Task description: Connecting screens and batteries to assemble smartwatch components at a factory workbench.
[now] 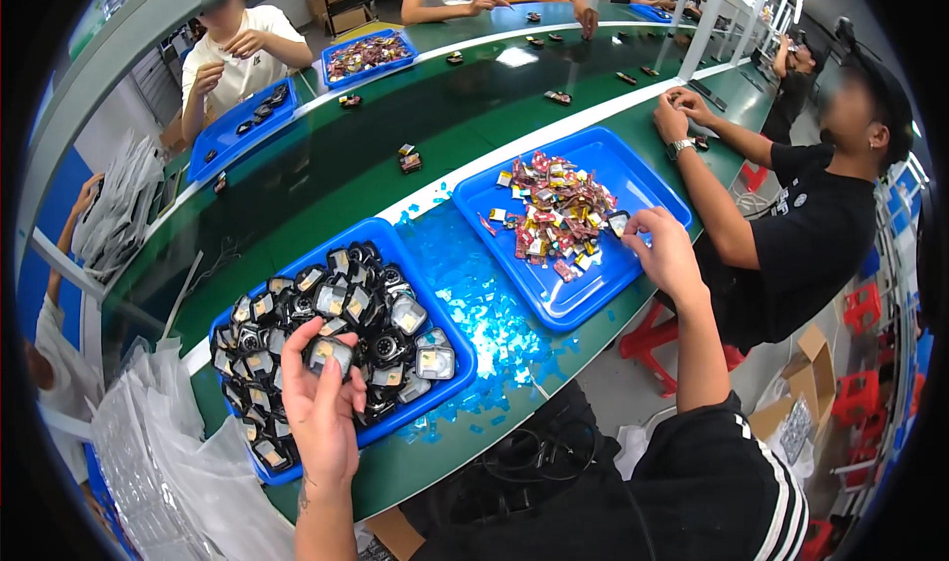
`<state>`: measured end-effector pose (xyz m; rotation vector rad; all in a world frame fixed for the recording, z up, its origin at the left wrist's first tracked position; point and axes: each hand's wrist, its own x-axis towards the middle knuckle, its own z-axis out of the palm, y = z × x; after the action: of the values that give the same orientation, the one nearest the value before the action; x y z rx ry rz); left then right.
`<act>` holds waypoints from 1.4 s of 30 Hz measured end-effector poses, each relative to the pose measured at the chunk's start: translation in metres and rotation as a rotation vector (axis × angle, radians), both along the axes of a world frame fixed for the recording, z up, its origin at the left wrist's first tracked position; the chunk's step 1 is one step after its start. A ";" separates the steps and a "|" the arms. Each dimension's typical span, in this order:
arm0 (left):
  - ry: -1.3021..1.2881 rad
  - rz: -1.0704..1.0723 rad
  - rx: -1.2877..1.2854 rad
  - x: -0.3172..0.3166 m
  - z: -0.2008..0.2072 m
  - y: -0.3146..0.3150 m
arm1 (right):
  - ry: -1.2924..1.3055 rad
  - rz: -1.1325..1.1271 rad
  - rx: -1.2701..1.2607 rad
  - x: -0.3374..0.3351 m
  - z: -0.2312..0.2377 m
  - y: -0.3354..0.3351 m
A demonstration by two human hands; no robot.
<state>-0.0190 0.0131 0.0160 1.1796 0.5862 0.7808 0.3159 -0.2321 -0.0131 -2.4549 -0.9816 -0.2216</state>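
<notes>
My left hand (324,403) is closed on a small black watch case (330,351) with a pale, shiny face, held between thumb and fingers. It hovers over a blue tray (469,358) heaped with similar black watch cases (386,346). Over the right side of a second blue tray (560,319), my right hand (668,255) pinches a small dark-edged piece with a pale face (619,224); its exact kind is unclear. In that tray lies a pile of small reddish circuit pieces with silver and yellow battery-like parts (554,215).
Shiny blue film scraps (494,314) litter the green table between the trays. A dark conveyor belt (326,166) carries scattered small parts. Clear plastic bags (178,452) are at left. A person in black (801,205) sits at right; others work across the belt, beside blue trays (242,131).
</notes>
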 end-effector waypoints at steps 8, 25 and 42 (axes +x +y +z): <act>0.732 0.326 1.154 -0.023 -0.005 0.042 | 0.056 -0.049 0.300 -0.030 0.016 -0.005; 0.064 -0.189 -0.085 0.006 -0.014 -0.018 | 0.157 0.269 0.605 -0.110 0.020 0.073; 0.103 -0.271 0.227 -0.006 -0.015 -0.010 | 0.421 0.222 0.442 -0.069 0.054 0.029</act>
<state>-0.0247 0.0034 0.0014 1.4803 0.4168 0.5674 0.2471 -0.2034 0.0406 -1.8712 -0.8934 0.1378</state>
